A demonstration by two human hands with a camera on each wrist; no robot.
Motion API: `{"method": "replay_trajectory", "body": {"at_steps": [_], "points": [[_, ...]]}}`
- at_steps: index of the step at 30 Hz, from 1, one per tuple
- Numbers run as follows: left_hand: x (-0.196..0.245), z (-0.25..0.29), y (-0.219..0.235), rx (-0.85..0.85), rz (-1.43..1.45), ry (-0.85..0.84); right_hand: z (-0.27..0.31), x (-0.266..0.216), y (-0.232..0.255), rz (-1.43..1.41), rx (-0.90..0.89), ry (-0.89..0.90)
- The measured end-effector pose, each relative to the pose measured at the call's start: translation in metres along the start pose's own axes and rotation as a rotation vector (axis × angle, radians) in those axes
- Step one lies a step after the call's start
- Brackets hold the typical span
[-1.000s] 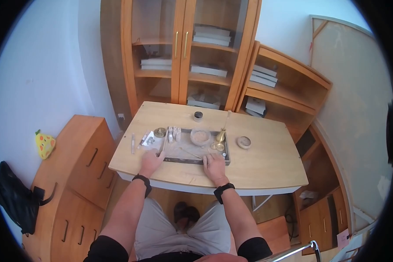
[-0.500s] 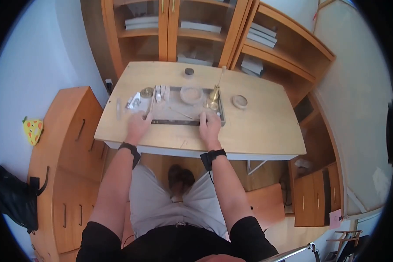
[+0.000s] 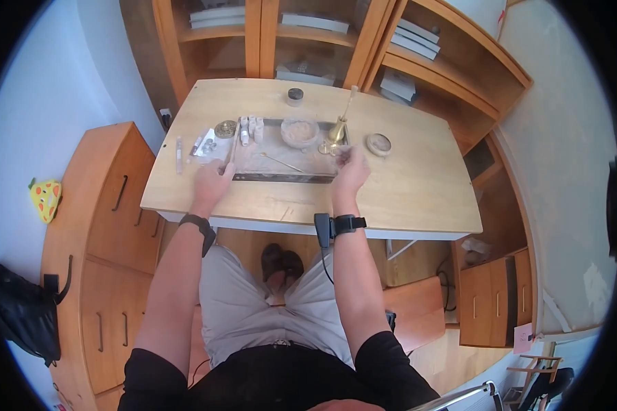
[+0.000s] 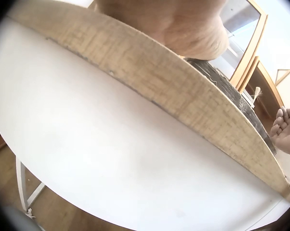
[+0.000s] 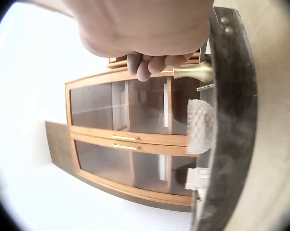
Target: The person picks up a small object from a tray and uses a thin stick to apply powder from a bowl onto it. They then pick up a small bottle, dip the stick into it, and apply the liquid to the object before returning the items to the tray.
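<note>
"Tray [image 3: 253, 166] sits mid-table, doesn't it? What crowds it?"

"Bowl [image 3: 299, 133], brass vase [image 3: 337, 131] and small bottles [image 3: 251, 130] stand in it along the far side; a thin stick [image 3: 284, 163] lies nearer us."

"And the hands?"

"Left hand [image 3: 212, 183] is at the near left corner; how wide, I can't tell. Right hand [image 3: 351, 175] has curled fingers by the near right corner; whether it holds anything, I can't say."

"Room?"

"Bare table [image 3: 418, 185] right of the tray, past the round dish [image 3: 378, 144]."
</note>
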State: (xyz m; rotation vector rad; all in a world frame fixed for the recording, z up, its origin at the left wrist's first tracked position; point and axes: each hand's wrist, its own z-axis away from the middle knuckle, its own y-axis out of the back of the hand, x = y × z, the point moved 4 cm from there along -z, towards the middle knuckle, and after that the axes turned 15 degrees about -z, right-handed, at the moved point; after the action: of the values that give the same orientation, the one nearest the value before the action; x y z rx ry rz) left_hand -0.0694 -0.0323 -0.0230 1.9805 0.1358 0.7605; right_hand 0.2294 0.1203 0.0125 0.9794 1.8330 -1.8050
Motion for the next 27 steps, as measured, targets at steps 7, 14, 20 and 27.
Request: {"method": "replay_trajectory", "body": {"at_steps": [7, 14, 20, 27], "points": [[0.001, -0.002, 0.0, 0.009, -0.019, -0.021, -0.02, -0.004, 0.004, -0.438, 0.138, -0.01], [0.0, -0.001, 0.002, 0.012, -0.014, -0.02, -0.009, -0.006, 0.016, 0.046, 0.099, 0.311], [-0.001, 0.001, -0.003, 0.006, 0.033, 0.002, -0.011, -0.006, 0.033, 0.58, -0.162, 0.679], [-0.005, -0.001, -0.003, 0.012, -0.025, -0.032, 0.004, 0.003, 0.016, 1.169, -0.617, 1.102]]}}
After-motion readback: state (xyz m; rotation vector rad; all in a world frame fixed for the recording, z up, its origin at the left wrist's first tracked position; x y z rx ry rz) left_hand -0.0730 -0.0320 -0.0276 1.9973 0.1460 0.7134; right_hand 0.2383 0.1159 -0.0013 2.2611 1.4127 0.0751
